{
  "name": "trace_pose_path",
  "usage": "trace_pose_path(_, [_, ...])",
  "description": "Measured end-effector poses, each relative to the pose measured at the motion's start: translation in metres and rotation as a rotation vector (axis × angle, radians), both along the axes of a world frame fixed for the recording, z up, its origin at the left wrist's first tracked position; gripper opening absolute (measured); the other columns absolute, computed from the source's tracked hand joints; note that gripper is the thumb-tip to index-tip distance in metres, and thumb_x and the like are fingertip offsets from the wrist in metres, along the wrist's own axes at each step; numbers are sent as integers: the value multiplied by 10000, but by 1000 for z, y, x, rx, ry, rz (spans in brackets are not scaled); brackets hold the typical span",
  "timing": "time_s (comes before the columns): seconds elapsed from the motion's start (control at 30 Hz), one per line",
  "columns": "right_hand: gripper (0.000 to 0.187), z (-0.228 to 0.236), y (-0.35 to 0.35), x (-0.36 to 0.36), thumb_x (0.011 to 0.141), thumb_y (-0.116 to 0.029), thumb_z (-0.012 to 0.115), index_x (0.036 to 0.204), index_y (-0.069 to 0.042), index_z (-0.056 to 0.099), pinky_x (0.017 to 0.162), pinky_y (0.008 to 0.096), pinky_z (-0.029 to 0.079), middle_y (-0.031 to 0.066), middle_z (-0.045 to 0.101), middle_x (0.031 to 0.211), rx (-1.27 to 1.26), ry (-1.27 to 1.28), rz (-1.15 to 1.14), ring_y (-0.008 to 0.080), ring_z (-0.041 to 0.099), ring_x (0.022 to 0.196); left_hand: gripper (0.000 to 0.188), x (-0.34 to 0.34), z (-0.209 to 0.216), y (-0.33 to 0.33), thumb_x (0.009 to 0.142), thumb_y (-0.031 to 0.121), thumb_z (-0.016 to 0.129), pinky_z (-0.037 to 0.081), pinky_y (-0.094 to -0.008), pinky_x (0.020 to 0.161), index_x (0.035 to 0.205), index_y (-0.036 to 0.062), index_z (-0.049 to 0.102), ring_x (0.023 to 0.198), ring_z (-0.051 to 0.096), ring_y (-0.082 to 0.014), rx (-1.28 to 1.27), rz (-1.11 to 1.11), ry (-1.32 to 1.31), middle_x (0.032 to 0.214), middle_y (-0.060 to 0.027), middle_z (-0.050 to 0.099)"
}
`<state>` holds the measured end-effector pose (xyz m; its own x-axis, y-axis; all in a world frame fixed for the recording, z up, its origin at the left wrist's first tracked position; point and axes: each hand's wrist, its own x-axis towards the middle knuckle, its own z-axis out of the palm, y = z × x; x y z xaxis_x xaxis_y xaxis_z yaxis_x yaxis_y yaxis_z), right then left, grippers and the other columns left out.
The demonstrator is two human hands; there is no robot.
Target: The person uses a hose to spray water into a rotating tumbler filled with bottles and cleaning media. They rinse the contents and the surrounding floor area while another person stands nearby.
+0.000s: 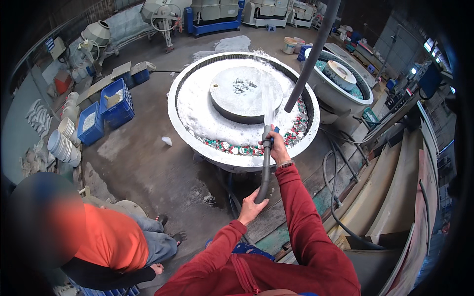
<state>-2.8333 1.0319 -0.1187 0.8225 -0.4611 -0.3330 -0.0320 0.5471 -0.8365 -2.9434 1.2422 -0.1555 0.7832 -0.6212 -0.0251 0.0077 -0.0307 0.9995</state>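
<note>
My right hand (279, 149) is closed round the valve end of a grey water hose (266, 165), beside its blue lever. Lower down, my left hand (251, 208) grips the same hose where it bends. A jet of water (268, 98) leaves the nozzle and runs away from me over a large round vibratory finishing tub (174, 111). White foam (195, 118) fills much of its channel and covers part of the raised round centre (224, 104). Small red, green and white pieces (232, 148) show along the near and right side of the channel.
A dark upright pole (316, 52) rises at the tub's right. Beyond it stands a second round tub (363, 101). Another person in an orange top (111, 234) is at my lower left. Blue crates (116, 118) stand left, and loose hoses (330, 187) lie right.
</note>
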Motion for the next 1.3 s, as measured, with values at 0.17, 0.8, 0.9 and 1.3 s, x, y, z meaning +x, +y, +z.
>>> trace_pose_path(0.17, [740, 8, 14, -10, 695, -63, 414, 1363, -174, 114, 422, 339, 450, 128, 461, 809, -16, -51, -54, 257, 538, 568, 515, 7, 0, 19, 736, 231, 655, 445, -269, 764, 1179, 25, 491, 855, 596, -155, -41, -21, -58, 966, -137, 616])
trace_pose_path(0.8, [315, -11, 0, 27, 675, -90, 463, 966, -33, 357, 411, 377, 455, 114, 429, 721, -54, -13, -118, 275, 552, 577, 420, 46, 4, 22, 818, 307, 585, 306, -209, 406, 1165, 78, 528, 437, 377, -39, -144, -93, 292, 551, 43, 402])
trace_pose_path(0.9, [315, -31, 0, 36, 674, -99, 482, 958, -104, 347, 411, 390, 451, 113, 421, 738, 16, -18, -7, 301, 537, 579, 490, 48, 2, 29, 819, 329, 589, 298, -208, 397, 1223, 82, 465, 434, 366, -41, -161, -145, 390, 562, 45, 392])
trace_pose_path(1.3, [217, -26, 92, 139, 678, -87, 506, 856, -43, 391, 392, 369, 465, 121, 447, 662, 38, 14, 152, 272, 526, 501, 542, 106, -1, 87, 831, 297, 573, 351, -224, 430, 1288, 77, 384, 456, 403, -59, -138, 102, 173, 594, 5, 457])
